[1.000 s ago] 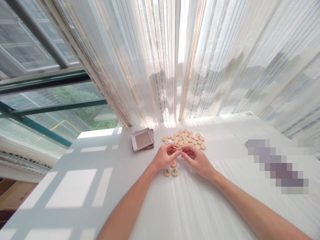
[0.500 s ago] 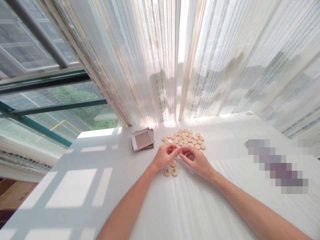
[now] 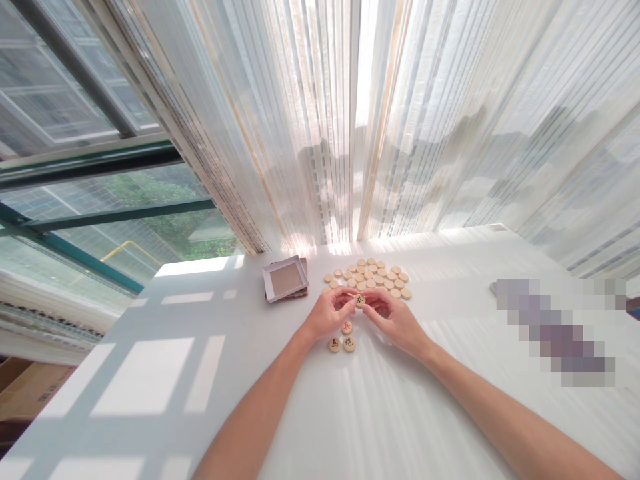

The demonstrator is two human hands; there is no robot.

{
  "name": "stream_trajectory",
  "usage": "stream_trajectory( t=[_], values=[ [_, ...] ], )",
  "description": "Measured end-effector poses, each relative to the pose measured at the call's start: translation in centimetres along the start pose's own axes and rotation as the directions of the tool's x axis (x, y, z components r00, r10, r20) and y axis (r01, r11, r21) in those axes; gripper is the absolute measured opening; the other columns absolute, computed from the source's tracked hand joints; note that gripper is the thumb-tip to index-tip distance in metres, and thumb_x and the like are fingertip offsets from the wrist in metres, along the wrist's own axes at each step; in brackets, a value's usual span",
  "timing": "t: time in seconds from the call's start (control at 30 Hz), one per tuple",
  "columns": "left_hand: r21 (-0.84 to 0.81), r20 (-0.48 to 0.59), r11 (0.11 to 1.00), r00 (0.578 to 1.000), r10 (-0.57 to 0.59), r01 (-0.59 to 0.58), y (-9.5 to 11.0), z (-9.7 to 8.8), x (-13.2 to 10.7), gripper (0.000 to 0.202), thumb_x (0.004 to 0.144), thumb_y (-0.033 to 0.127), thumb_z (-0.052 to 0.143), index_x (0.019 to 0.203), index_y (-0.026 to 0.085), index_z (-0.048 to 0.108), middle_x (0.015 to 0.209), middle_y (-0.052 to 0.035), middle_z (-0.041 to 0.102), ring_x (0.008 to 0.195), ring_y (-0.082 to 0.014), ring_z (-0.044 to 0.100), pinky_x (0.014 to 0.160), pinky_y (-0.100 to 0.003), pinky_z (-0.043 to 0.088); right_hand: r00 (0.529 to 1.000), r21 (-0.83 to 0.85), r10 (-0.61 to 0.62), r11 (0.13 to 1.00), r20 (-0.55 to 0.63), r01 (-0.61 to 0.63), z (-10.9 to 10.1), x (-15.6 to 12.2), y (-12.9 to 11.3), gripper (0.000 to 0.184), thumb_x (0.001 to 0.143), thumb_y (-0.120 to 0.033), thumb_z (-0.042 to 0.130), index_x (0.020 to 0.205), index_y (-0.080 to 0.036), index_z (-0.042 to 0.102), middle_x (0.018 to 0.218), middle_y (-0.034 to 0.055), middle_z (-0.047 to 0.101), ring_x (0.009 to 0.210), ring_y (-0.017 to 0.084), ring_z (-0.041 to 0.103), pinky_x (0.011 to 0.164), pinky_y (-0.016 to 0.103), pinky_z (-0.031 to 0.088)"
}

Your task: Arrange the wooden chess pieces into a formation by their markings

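Between the fingertips of both hands is a round wooden Chinese chess piece (image 3: 359,301), its black character turned toward me. My left hand (image 3: 330,312) pinches it from the left, and my right hand (image 3: 389,313) grips it from the right. Just below the hands lies a piece with a red character (image 3: 347,327). Two pieces with black characters, one at left (image 3: 335,345) and one at right (image 3: 349,344), sit side by side nearer to me. Behind the hands, several blank-side-up pieces (image 3: 381,273) are spread in a loose group, partly hidden by my fingers.
An open shallow box (image 3: 267,281) rests on a brown item at the back left of the white table (image 3: 400,413). A blurred-out object (image 3: 555,333) lies at the right. Sheer curtains (image 3: 320,133) hang along the table's far edge, beside a window (image 3: 125,207).
The held chess piece has been tipped up so that its character now faces me. My hands have closed in slightly around it; the pieces on the table have stayed put.
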State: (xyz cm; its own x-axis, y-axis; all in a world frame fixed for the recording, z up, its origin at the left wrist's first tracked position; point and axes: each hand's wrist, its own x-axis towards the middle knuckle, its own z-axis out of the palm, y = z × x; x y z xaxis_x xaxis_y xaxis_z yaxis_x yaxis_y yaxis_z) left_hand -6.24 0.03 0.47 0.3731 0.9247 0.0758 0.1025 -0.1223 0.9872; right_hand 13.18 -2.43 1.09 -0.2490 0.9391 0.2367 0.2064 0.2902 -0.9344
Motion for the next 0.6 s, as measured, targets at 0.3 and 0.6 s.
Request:
stream_trajectory(
  t=[0.3,0.6],
  values=[
    [0.029,0.017,0.998,0.999,0.046,-0.046,-0.22,-0.05,-0.06,0.031,0.089,0.029,0.066,0.117,0.016,0.064,0.093,-0.0074,0.070,0.089,-0.0186,0.069,0.081,-0.029,0.055,1.000,0.017,0.008,1.000,-0.007,-0.007,-0.08,-0.01,0.50,0.026,0.093,-0.037,0.063,0.115,-0.024,0.065,0.104,0.0063,0.072,0.093,0.022,0.070,0.085,0.038,0.058],
    [0.052,0.012,0.997,0.998,0.059,-0.060,-0.07,0.12,-0.07,0.035,0.085,0.037,0.073,0.112,0.017,0.064,0.094,-0.0078,0.073,0.091,-0.0200,0.070,0.082,-0.030,0.055,1.000,0.034,0.010,0.999,-0.003,-0.010,-0.13,0.04,0.82,0.025,0.093,-0.037,0.060,0.115,-0.023,0.064,0.106,0.0071,0.072,0.094,0.023,0.070,0.086,0.040,0.058]
  ],
)
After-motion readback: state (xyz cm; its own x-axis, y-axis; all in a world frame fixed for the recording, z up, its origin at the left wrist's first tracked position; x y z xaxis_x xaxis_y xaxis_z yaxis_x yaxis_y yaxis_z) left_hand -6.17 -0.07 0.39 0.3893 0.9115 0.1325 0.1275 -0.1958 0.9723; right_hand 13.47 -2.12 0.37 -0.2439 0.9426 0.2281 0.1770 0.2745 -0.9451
